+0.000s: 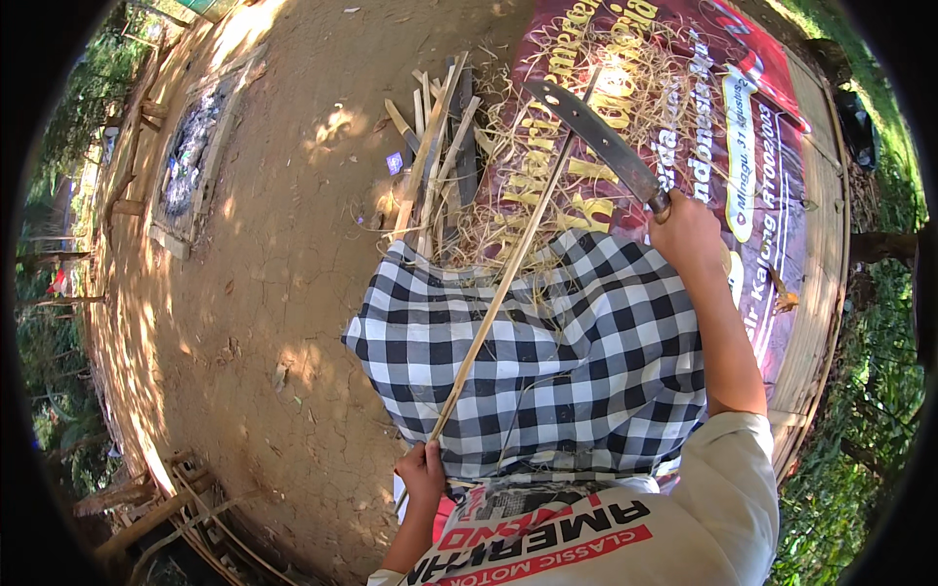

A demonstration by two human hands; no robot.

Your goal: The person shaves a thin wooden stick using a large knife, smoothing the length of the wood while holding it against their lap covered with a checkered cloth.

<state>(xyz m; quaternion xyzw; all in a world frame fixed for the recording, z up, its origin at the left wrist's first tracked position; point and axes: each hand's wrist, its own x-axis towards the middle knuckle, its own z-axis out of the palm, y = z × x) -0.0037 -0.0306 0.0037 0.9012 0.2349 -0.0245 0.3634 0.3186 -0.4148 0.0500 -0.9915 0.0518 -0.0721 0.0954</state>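
My right hand (681,230) is closed round the handle of a machete (604,139), whose dark, wide blade with holes near its tip points up and to the left. A long, thin bamboo strip (496,303) runs from my left hand (421,471) up across my lap, and its far part passes behind the blade. The fingers of my left hand are wrapped round the strip's near end. Black and white checked cloth (547,342) covers my lap. Curly bamboo shavings (625,103) lie beyond my knees.
Several split bamboo pieces (430,146) lie in a pile beyond my left knee. The shavings rest on a maroon printed banner (635,210) over a bamboo platform (819,225). Bare earth (283,264) stretches to the left, with a framed litter pit (200,146) farther off.
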